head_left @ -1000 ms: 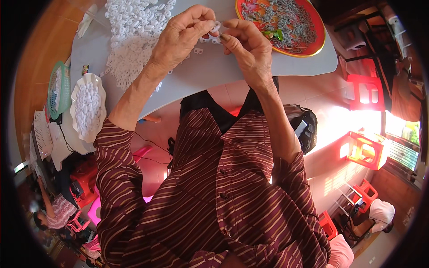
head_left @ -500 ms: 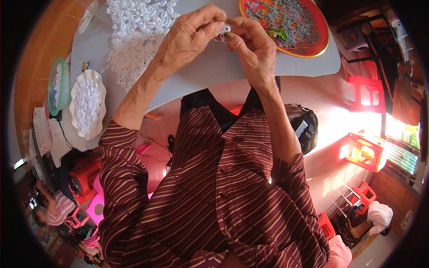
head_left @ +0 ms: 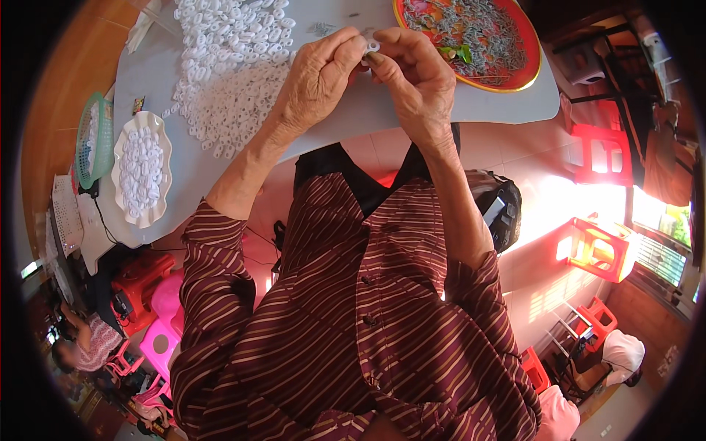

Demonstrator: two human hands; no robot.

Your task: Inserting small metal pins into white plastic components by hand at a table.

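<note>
white plastic, a small ringed piece (head_left: 373, 45), sits at the fingertips above the table's near side, pinched between thumb and forefinger of the right hand (head_left: 416, 82). the left hand (head_left: 321, 76) meets it from the other side, thumb and forefinger pressed together; what lies between those tips is hidden. just beyond the left hand, a few grey bits (head_left: 321, 29) lie on the grey table (head_left: 507, 110). left of that hand spreads a heap of white oval pieces (head_left: 232, 37), with smaller white pieces (head_left: 228, 110) on its near side. right of the right hand, a round red tray (head_left: 540, 62) holds many thin grey bits. farther left stand a wavy-edged white dish (head_left: 168, 176) of white pieces and a green basket (head_left: 107, 140).
</note>
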